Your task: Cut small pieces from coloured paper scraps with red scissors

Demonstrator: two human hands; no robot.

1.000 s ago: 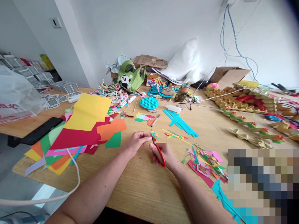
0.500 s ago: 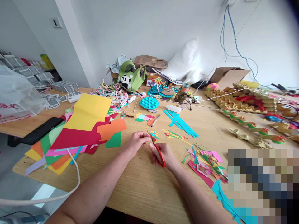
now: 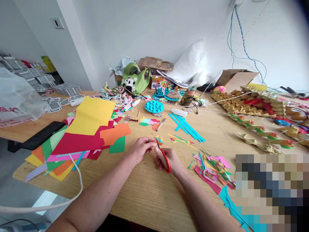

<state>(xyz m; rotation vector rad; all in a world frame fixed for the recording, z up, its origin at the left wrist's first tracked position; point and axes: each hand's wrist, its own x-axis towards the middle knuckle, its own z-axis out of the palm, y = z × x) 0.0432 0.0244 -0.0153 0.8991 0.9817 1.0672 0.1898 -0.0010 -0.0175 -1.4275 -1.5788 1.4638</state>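
Inside the table's (image 3: 135, 193) near edge, the right hand (image 3: 174, 161) grips scissors (image 3: 164, 155) that, slipping, could nick the left hand (image 3: 142, 149), fingers pinched, contents unclear.

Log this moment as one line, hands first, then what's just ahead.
left hand: pinched, contents unclear | right hand: holding red-handled scissors, blades beside left hand | ahead: paper snippets on wooden table | beyond: pen

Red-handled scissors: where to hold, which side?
Probably the red looped handle, from the near right side: the blades point away from the wearer and slightly left, near the left hand, and the right hand holds the handle end.
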